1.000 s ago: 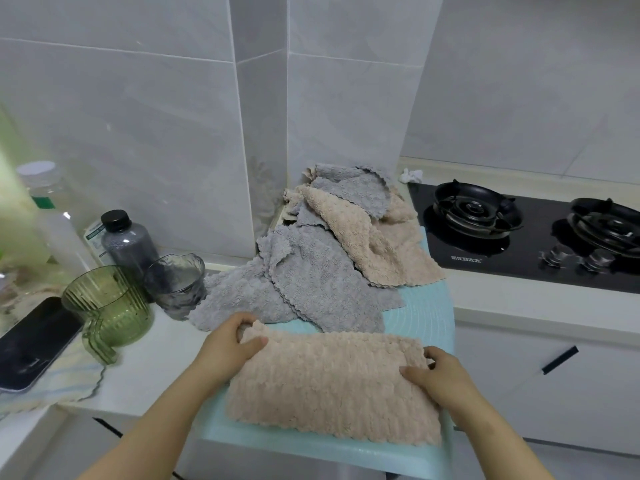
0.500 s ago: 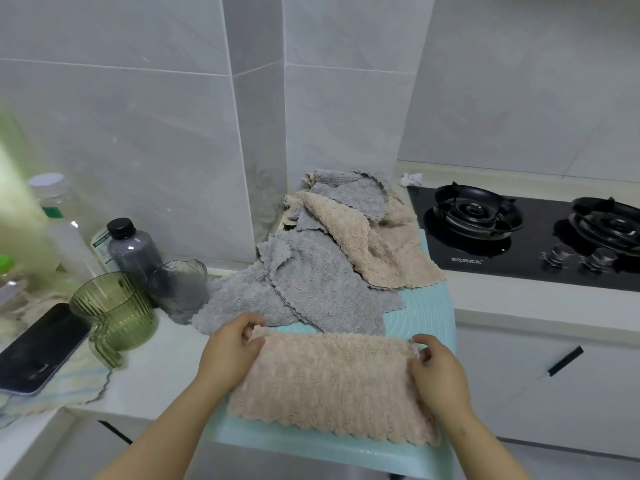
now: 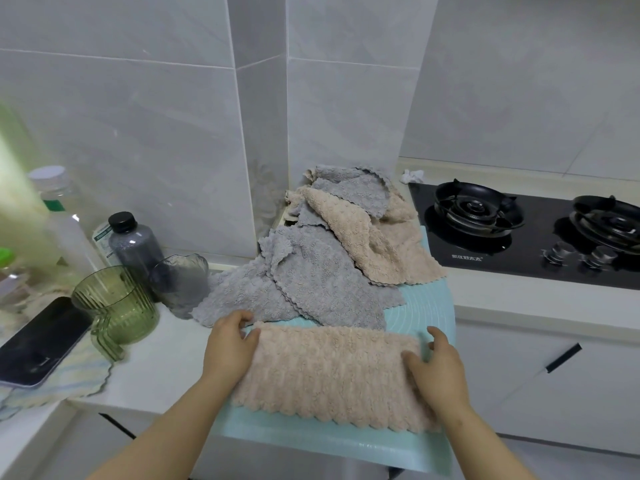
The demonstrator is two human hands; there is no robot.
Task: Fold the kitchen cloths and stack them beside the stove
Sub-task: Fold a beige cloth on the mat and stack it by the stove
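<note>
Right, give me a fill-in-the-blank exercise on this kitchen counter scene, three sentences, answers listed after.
1. Both hands, the left hand and the right hand, rest on the fluffy ____ cloth nearest the camera.
2. That cloth lies flat on a light ____ silicone mat.
3. The ribbed green plastic cup stands beside a black ____ lying screen up.

Missing words: beige; blue; phone

Unreadable white brand mark on stove point(image 3: 464, 257)
</note>
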